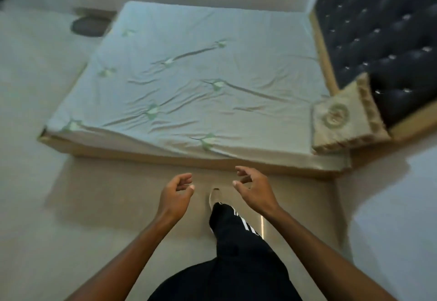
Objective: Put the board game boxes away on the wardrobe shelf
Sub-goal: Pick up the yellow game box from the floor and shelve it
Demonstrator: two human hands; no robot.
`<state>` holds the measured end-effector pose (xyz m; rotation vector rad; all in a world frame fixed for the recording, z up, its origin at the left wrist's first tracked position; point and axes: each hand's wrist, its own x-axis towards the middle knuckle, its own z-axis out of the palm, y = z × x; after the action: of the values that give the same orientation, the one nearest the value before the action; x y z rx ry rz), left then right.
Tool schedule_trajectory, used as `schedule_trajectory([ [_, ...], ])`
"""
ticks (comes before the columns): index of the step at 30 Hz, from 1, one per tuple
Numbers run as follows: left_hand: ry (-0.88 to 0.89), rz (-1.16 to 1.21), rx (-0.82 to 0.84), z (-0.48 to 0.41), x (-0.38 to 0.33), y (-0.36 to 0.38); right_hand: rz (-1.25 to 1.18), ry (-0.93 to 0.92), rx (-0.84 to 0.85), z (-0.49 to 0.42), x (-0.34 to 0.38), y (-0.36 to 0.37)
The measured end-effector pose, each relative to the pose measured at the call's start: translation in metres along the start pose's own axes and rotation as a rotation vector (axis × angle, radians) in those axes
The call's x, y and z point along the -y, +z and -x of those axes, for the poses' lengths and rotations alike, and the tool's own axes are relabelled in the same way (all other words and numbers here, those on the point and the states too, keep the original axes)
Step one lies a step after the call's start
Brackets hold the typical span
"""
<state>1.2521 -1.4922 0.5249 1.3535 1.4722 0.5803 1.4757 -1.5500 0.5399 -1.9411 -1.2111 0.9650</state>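
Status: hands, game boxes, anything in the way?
Left hand and right hand open, empty. No board game boxes or wardrobe in view. Bed with pale green sheet directly ahead.

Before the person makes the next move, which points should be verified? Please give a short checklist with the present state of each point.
1. Left hand free to take a box: ok, fingers loosely curled, holding nothing.
2. Right hand free: ok, also holding nothing.
3. Board game boxes located: not ok, none in view; the bed carries only a cushion.
4. Wardrobe shelf in sight: not ok, it is outside this view.
5. Boxes already put away: cannot tell.
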Motion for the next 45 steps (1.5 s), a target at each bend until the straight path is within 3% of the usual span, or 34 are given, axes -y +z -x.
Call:
schedule_trajectory([
  [9,-0.177,0.191,-0.353,-0.104,0.006,-0.128,0.171,-0.281,0.462,-0.170,0.140,0.140],
  [15,-0.322,0.363,-0.708,-0.133,0.033,-0.230,0.293,-0.473,0.750,-0.242,0.241,0.260],
  [20,-0.390,0.442,-0.883,-0.156,0.071,-0.316,0.307,-0.564,0.867,-0.280,0.307,0.363],
  [34,-0.336,0.466,-1.050,-0.258,0.157,-0.658,0.250,-0.595,0.927,-0.334,0.526,0.663],
  [45,-0.368,0.365,-0.963,-0.402,0.227,-0.916,0.162,-0.526,0.915,-0.449,0.671,0.905],
])
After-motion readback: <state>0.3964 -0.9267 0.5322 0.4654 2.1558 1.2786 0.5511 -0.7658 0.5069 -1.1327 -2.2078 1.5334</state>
